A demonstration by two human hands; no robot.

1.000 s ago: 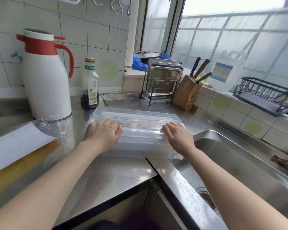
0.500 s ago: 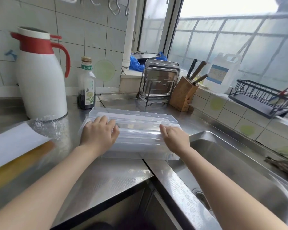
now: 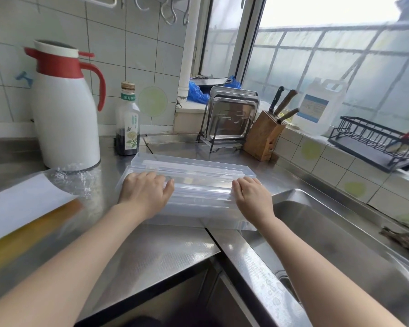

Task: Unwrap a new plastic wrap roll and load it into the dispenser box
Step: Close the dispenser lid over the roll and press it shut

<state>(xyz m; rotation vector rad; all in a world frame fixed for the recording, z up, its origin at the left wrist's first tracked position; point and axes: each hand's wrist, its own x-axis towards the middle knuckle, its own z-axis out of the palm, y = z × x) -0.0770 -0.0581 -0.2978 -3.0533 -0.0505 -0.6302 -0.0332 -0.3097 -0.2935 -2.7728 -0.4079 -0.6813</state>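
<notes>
A long clear plastic dispenser box [image 3: 198, 185] lies across the steel counter, its lid folded back behind it. My left hand [image 3: 144, 192] rests on the box's left end, fingers curled over its top edge. My right hand [image 3: 253, 199] grips the right end the same way. The new plastic wrap roll [image 3: 28, 220], still in its clear wrapper with a white label and a yellow-brown core, lies at the far left of the counter, apart from both hands. Crumpled clear film [image 3: 73, 178] sits at its far end.
A white and red thermos jug [image 3: 66, 109] and a dark sauce bottle [image 3: 127, 121] stand behind the box on the left. A steel tray rack [image 3: 232, 119] and a knife block [image 3: 265, 135] stand behind it. The sink [image 3: 340, 244] lies to the right, a black rack [image 3: 373, 142] on the sill.
Both hands stay on the dispenser box ends. The view has shifted slightly; the box and roll appear in the same places.
</notes>
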